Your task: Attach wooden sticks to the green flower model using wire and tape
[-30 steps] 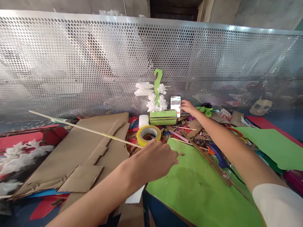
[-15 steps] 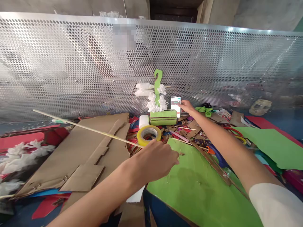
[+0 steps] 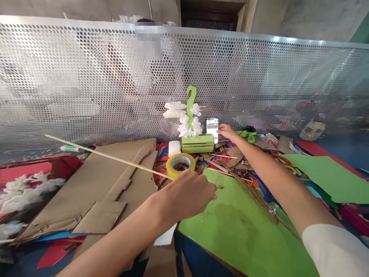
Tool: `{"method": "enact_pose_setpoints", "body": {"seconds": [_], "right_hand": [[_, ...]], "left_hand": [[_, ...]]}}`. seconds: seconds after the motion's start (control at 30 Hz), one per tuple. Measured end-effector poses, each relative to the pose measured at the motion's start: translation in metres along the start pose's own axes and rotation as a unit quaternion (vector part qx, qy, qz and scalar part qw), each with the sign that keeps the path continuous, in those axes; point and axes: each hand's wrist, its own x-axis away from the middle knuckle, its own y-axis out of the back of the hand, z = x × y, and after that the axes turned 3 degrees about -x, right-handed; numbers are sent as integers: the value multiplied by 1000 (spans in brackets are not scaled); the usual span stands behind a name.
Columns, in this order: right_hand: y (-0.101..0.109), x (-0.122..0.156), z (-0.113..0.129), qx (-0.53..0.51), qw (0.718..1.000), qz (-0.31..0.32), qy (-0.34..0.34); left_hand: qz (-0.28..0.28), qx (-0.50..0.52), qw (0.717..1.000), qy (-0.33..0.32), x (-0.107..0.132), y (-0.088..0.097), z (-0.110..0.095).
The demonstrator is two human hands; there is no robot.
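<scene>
My left hand (image 3: pixel 188 194) is closed round the near end of a long thin wooden stick (image 3: pixel 106 156), which slants up to the left over sheets of brown cardboard (image 3: pixel 95 184). The hand hovers at the edge of a green card sheet (image 3: pixel 239 227), just in front of a yellow tape roll (image 3: pixel 180 164). My right hand (image 3: pixel 227 131) reaches far forward and touches a phone (image 3: pixel 212 128) with a lit screen that leans against the perforated metal screen (image 3: pixel 86 84). Its fingers rest on the phone's right edge. Beside the phone stands a green paper model with white paper flowers (image 3: pixel 191 123).
Scraps of card, sticks and coloured paper (image 3: pixel 230 159) litter the middle. A white roll (image 3: pixel 174 147) stands behind the tape. Another green sheet (image 3: pixel 328 177) lies right, red paper (image 3: pixel 23 171) and white tissue flowers (image 3: pixel 25 190) lie left. A person sits behind the screen.
The view has tilted slightly, so everything sits a little lower. Both hands hold the same places; the stick's far end has drifted slightly right.
</scene>
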Motion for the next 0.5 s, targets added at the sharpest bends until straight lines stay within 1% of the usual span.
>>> {"method": "enact_pose_setpoints", "body": {"seconds": [0.17,0.3,0.43,0.47,0.5], "right_hand": [[-4,-2,-3,8,1000,-16,-1],[0,3,0,14,999,-36,-2],[11,19,8,19,998,-64,11],[14,25,11,19,997,-67,17],[17,33,15,18,997,-67,24]], "left_hand": [[-12,-11,1000,-9,0,-1,1],[8,-4,1000,-5,-1,3,1],[10,16,1000,11,-1,1,5],[2,18,1000,14,-1,-2,7],[-19,20,1000,14,-1,-4,9]]}}
